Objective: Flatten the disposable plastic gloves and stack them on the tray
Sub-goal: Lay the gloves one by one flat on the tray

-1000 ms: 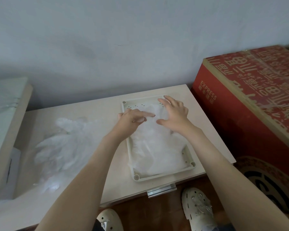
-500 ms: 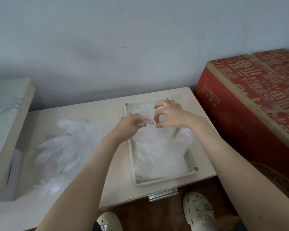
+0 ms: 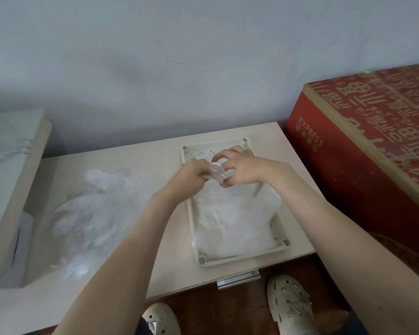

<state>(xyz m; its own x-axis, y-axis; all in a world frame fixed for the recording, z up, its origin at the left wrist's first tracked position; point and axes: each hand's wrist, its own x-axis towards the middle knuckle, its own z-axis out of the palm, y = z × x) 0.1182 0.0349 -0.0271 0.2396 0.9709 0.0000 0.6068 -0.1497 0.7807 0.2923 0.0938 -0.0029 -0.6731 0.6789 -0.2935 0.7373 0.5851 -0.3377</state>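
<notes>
A cream plastic tray (image 3: pixel 281 247) lies on the right half of the low beige table, holding a stack of clear plastic gloves (image 3: pixel 235 221). Over the tray's far end my left hand (image 3: pixel 194 174) and my right hand (image 3: pixel 240 169) meet, and both pinch the finger end of the top glove (image 3: pixel 217 172), which is bunched between them. A loose heap of crumpled clear gloves (image 3: pixel 92 209) lies on the table's left half.
A big red cardboard box (image 3: pixel 363 146) stands against the table's right side. A pale cabinet edge (image 3: pixel 12 180) rises at the left. The wall runs close behind the table (image 3: pixel 155 274). My two white shoes show below the front edge.
My hands went from lying flat on the stack to pinching the top glove's finger end, drawing together and bunching it. The view also shifted slightly.
</notes>
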